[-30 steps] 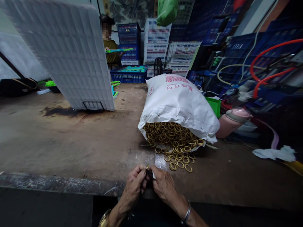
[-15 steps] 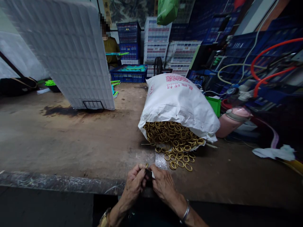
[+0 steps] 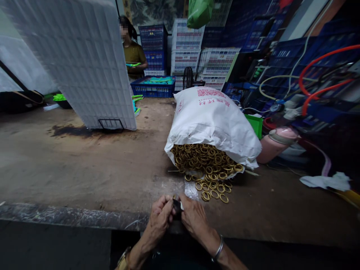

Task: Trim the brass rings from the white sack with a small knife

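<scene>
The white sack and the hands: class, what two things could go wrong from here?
More rings might spill onto the table: the white sack lies open and some are outside it.
The small dark piece between the left hand and right hand could, if it slips, fall past the table's near edge, close by.

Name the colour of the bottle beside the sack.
The bottle is pink, with a greyish band; it shows best in the head view.

The head view (the only one) looks forward and down across the table (image 3: 84, 168).
</scene>
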Demonstrator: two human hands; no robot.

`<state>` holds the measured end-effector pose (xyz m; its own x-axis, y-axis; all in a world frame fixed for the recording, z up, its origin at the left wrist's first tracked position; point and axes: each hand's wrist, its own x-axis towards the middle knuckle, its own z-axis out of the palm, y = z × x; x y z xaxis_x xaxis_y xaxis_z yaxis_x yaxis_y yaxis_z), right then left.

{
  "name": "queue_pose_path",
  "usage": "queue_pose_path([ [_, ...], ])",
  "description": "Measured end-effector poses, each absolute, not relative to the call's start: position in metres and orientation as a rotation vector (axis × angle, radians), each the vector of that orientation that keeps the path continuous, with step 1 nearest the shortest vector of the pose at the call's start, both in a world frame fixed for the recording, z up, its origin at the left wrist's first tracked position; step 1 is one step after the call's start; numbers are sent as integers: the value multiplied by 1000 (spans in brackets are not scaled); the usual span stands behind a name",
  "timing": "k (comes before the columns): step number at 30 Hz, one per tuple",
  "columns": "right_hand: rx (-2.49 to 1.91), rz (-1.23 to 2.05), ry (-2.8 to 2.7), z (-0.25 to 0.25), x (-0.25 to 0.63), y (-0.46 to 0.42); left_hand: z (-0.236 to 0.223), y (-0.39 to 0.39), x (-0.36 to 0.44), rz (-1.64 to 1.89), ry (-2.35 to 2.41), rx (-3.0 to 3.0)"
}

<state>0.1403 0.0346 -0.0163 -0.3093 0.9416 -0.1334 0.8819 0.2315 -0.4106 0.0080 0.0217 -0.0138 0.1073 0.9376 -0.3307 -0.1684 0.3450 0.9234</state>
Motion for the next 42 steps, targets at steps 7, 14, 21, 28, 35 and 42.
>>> queue_pose_path([
  [7,-2032,421,-2274,-10,144,54,-7,5,5,873,975,731],
  [14,-2047,166,-2223,-11,150,74,-17,4,5,980,799,567],
  [21,-2144,116,-2265,-15,148,91,-4,12,4,1046,769,371],
  [28,-2053,51,-2318,-24,152,86,-9,15,1,1046,769,222],
  [35,-1615,762,-2062,-16,154,68,-10,22,2,1120,908,426],
  [42,-1154,1606,-1577,-13,154,56,-10,26,6,1019,1067,717],
])
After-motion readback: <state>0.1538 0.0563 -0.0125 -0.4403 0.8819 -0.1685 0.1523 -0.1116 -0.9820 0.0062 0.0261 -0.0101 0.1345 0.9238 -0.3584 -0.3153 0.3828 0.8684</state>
